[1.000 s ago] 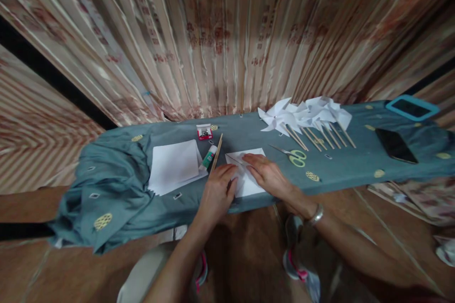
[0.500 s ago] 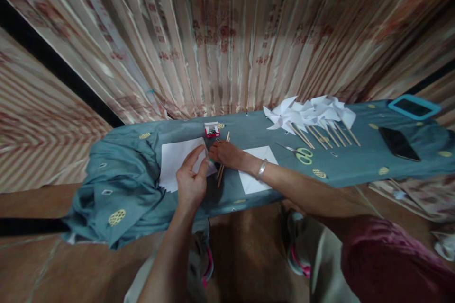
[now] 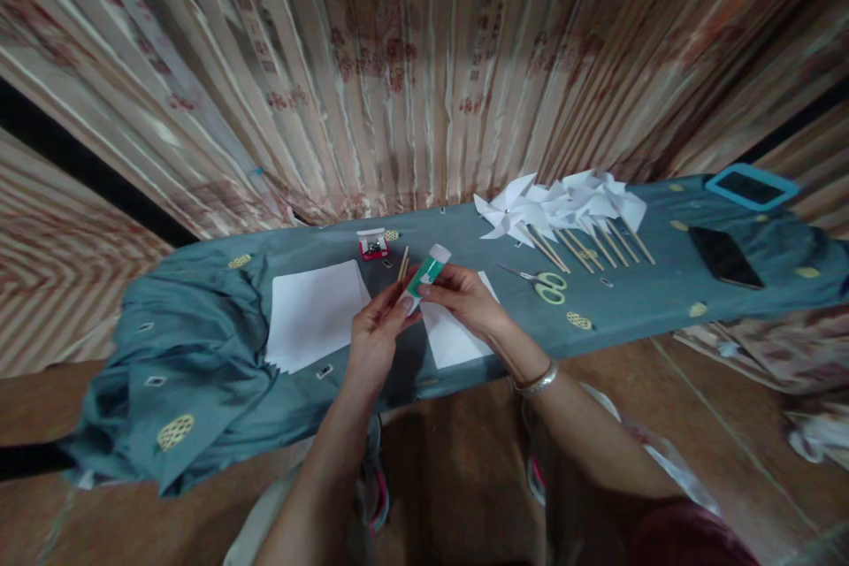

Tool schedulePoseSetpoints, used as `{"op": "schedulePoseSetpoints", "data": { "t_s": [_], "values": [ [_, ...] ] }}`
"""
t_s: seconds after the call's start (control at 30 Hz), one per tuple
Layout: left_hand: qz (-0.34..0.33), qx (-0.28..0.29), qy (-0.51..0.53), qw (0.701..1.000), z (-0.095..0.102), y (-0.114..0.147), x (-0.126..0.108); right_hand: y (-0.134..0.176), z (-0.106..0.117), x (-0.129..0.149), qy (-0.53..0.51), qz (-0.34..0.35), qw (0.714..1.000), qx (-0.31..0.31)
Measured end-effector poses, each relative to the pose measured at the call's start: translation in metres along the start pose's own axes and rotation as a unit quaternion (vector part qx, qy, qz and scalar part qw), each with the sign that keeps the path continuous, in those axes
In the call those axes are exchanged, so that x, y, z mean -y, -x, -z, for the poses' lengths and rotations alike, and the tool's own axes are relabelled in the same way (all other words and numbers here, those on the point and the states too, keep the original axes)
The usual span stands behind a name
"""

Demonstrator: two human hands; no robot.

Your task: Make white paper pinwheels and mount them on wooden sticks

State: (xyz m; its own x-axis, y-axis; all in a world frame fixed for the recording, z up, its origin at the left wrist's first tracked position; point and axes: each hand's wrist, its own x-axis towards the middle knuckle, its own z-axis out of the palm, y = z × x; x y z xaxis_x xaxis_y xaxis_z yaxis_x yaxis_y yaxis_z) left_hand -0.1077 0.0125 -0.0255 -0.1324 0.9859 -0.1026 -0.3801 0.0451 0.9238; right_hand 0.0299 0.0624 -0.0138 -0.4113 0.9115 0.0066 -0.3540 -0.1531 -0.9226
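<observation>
Left hand (image 3: 379, 320) grips the glue (image 3: 430, 269) by its lower end, right hand (image 3: 472, 297) pinches its side, a double hold that I judge steadies it above the cloth (image 3: 212, 327), between stack (image 3: 315, 314) and sheet (image 3: 452, 338); pinwheels (image 3: 521, 208) lie with sticks (image 3: 640, 240) toward the near edge, perhaps for easy lifting; scissors (image 3: 547, 286) rest apart, likely for clearance; I can't read the glue's green label (image 3: 425, 275) or the curtain's (image 3: 424, 133) print from here.

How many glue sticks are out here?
1: the green-and-white glue stick, held between the left hand and the right hand, above the cloth-covered table. No other is visible.
</observation>
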Motion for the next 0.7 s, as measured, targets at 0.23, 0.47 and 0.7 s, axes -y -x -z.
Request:
{"op": "schedulePoseSetpoints", "data": {
  "t_s": [0.23, 0.47, 0.7],
  "values": [
    [0.051, 0.003, -0.007, 0.999, -0.028, -0.005, 0.017, 0.022, 0.045, 0.016, -0.037, -0.001, 0.998, -0.058],
    [0.07, -0.003, 0.004, 0.998, -0.046, -0.009, 0.026, 0.04, 0.1, 0.013, -0.12, -0.02, 0.978, -0.171],
    [0.123, 0.009, 0.064, 0.99, -0.057, -0.004, 0.023, 0.057, 0.11, 0.011, -0.159, -0.07, 0.967, -0.186]
  ]
}}
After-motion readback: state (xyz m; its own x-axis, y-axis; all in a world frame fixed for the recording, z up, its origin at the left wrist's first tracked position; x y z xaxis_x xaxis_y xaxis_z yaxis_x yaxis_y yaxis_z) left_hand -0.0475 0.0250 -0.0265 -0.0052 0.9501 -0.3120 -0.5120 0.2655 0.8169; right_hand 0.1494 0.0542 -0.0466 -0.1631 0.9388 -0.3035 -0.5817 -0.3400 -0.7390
